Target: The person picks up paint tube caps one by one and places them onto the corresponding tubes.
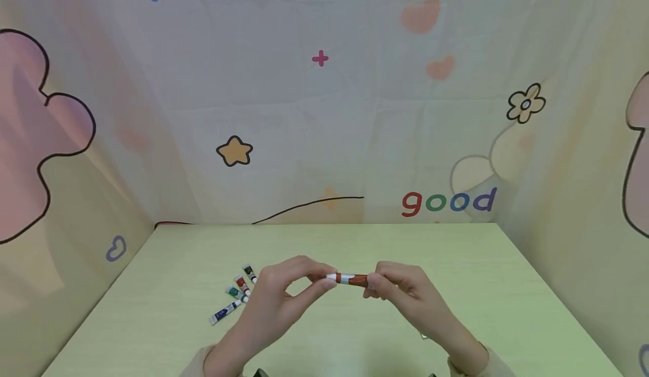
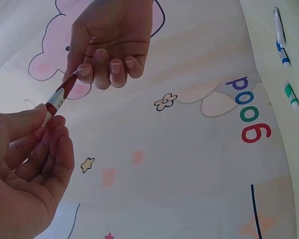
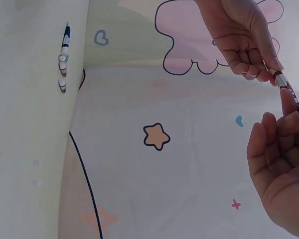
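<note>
Curtained-off booth shown; kind of building around cannot be told. Flat pale-green tabletop [image 1: 487, 287] enclosed at back and both sides by creased pastel fabric sheeting [image 1: 284, 84], printed with orange star [image 1: 235, 151], pink cloud-like shape [image 1: 30, 140], multicoloured word "good" [image 1: 452, 202].

The head camera looks forward and down over the bench [image 1: 507, 309] toward the printed cloth [image 1: 284, 84] at twelve o'clock, with the left hand [image 1: 276, 292] at seven and the right hand [image 1: 410, 298] at five. Each wrist camera sits closer, turned sideways: the left has the bench at three and its own hand at eight; the right, bench at nine, hand at four. Both share the tube [image 1: 359, 280] and the cloth's star [image 1: 235, 151].
</note>
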`<state>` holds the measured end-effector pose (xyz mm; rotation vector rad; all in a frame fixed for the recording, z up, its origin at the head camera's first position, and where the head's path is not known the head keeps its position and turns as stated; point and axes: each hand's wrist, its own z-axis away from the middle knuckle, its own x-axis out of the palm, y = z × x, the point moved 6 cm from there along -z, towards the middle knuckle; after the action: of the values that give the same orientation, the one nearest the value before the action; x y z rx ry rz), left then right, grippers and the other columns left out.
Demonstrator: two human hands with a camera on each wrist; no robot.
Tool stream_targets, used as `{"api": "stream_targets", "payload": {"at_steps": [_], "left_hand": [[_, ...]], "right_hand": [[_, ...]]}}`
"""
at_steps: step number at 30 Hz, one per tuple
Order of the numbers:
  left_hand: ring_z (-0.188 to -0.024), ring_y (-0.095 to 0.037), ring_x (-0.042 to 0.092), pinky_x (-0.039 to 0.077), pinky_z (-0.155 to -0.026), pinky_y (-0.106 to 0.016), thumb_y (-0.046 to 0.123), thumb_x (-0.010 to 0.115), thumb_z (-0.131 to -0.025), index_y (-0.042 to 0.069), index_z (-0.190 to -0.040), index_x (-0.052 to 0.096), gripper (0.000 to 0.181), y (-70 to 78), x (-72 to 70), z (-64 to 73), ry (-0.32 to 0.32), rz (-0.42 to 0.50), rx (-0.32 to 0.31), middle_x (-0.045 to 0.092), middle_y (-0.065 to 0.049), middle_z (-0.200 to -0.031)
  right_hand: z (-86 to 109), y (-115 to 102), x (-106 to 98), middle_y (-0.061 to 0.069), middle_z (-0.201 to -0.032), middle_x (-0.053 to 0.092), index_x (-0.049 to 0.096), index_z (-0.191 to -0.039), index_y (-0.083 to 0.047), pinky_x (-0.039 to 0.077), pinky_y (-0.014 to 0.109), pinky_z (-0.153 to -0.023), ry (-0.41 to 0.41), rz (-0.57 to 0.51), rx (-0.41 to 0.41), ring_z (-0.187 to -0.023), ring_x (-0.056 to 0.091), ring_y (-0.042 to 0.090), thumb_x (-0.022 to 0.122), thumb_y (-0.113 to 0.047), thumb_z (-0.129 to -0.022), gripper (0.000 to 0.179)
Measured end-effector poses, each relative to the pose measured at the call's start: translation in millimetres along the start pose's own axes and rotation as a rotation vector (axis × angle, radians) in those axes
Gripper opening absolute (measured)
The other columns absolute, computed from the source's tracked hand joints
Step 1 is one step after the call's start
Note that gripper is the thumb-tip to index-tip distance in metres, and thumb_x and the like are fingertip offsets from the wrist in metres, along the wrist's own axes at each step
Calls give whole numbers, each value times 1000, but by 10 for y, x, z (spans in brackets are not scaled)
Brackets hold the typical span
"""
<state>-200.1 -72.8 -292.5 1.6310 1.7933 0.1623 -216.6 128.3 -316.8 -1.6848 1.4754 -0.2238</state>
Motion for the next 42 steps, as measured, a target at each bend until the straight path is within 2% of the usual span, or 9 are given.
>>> {"api": "stream_targets", "payload": {"at_steps": [5,8,12,19,25,28,33,37,42], "left_hand": [[-81,-10,66,53,-72,-31,29,73,-95,28,-103,78,10,-250,60,-75,-35,50,-222,72,15,-92],[-84,-11,67,53,-73,-32,33,73,-94,29,-103,78,12,-387,127,-130,-64,75,-306,72,16,-93],[-86,-10,68,53,-74,-35,31,74,-93,25,-105,79,14,-544,233,-200,-82,106,-381,73,14,-95],[-85,-11,69,53,-76,-36,30,75,-93,18,-103,77,16,-813,395,-334,-47,122,-436,74,7,-94],[-83,-16,70,54,-76,-34,28,77,-92,14,-101,77,17,-1034,539,-424,-31,144,-459,75,3,-93],[-83,-16,70,54,-76,-34,27,76,-93,14,-101,78,16,-1120,619,-427,-48,133,-486,74,4,-93],[-82,-14,68,51,-73,-33,26,74,-94,15,-102,78,15,-1275,761,-387,-91,115,-548,74,7,-92],[-83,-20,68,50,-72,-33,26,74,-94,13,-101,78,15,-1386,877,-359,-134,102,-567,74,6,-91],[-83,-21,68,52,-72,-31,22,75,-94,12,-98,77,11,-1539,1068,-324,-234,48,-605,72,6,-87]], "right_hand": [[-28,127,-119,-5,-82,68,73,-88,-19,53,32,-71,91,95,106,-79,64,18,60,-2,-100,24],[-30,219,-203,-5,-84,70,73,-87,-20,52,32,-69,140,133,188,-77,63,17,62,-8,-100,20],[-17,335,-302,-2,-82,67,73,-86,-18,49,31,-67,194,170,285,-74,58,17,65,-16,-100,16],[-14,549,-428,5,-78,62,75,-94,-12,38,28,-55,262,226,414,-68,50,19,66,-27,-100,18],[-4,725,-528,9,-79,61,74,-97,-13,35,27,-50,278,260,456,-65,51,21,64,-32,-101,22],[12,805,-559,10,-79,60,72,-97,-9,39,27,-55,268,258,488,-70,55,21,61,-32,-102,26],[48,983,-627,7,-80,60,72,-102,-5,48,33,-70,235,221,575,-80,59,25,62,-34,-102,30],[89,1134,-682,7,-81,60,72,-104,-4,52,33,-73,203,211,635,-83,59,26,64,-35,-100,32],[153,1283,-715,7,-89,65,72,-108,-1,54,37,-74,145,256,731,-84,61,25,63,-31,-101,32]]}}
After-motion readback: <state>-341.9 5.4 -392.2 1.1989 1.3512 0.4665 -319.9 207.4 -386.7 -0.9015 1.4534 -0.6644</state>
